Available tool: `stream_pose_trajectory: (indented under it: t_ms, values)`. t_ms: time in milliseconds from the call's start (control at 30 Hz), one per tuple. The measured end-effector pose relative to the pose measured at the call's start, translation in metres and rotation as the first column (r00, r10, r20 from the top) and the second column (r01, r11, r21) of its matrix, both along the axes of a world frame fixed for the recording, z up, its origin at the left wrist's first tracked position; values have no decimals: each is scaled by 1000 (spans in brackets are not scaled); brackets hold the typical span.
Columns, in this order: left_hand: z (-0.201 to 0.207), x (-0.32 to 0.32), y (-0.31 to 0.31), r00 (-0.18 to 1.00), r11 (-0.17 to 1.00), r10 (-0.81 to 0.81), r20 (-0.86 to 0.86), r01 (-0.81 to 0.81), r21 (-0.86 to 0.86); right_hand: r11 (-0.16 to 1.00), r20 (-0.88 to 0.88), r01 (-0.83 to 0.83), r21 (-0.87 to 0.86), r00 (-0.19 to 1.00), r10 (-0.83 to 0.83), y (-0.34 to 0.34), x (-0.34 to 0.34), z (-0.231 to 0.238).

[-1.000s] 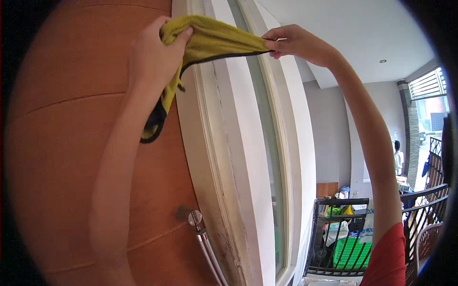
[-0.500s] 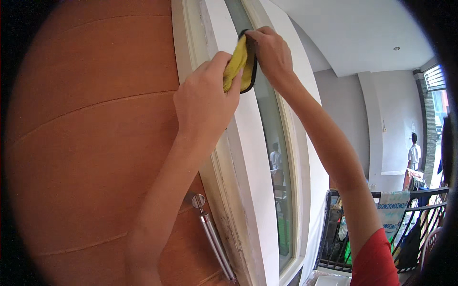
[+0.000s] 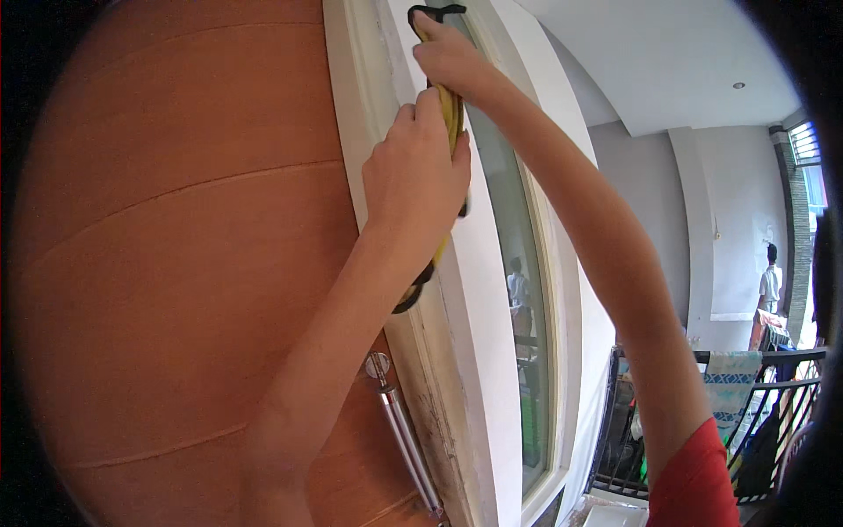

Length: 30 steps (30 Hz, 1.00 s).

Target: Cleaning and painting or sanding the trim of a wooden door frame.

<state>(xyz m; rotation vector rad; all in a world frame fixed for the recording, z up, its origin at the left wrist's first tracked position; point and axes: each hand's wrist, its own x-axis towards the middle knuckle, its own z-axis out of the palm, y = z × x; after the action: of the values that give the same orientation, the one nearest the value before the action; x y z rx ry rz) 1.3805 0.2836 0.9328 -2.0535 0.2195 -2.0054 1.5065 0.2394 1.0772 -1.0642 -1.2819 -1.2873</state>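
Observation:
A yellow cleaning cloth with a black edge (image 3: 451, 112) is stretched between my two hands, in front of the white frame beside a narrow glass pane (image 3: 514, 233). My left hand (image 3: 414, 167) grips its middle, fingers closed round the fabric. Higher up, my right hand (image 3: 452, 57) pinches the cloth's upper end, where a dark-edged flap sticks out past the fingers. Below my left wrist, a lower corner of the cloth hangs near the cream door frame. Part of the cloth is hidden behind my left hand and forearm.
An orange-brown wooden door (image 3: 193, 263) with a long metal handle (image 3: 408, 448) fills the left. At right, a black railing (image 3: 781, 369) carries a patterned towel (image 3: 731, 386). A person in a white shirt (image 3: 770, 283) stands far back, near a grey wall.
My right hand has moved up and to the left, pulling the cloth longer. My left hand has shifted slightly right and down. The cloth's lower corner now shows beneath my left wrist.

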Motion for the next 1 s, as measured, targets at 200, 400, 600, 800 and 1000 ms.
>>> stream_pose_trajectory:
  t_ms: [200, 400, 600, 800, 1000]
  values:
    - [44, 1, 41, 998, 985, -40, 39, 46, -168, 831, 93, 529, 172, 831, -548, 36, -56, 20]
    - [77, 1, 55, 993, 975, -100, 56, 109, -194, 425, 86, 903, 53, 420, -903, 54, -47, 86]
    - [85, 17, 71, 995, 978, -58, 86, 73, -194, 106, 200, 991, 82, 88, -976, 67, -34, 99]
    - [63, 21, 69, 998, 980, -60, 28, 64, -187, 543, 315, 840, -2, 516, -797, 48, -26, 85]
    - [53, 13, 71, 998, 992, -65, -22, 62, -113, 365, 26, 918, -152, 373, -927, 77, -33, 73]
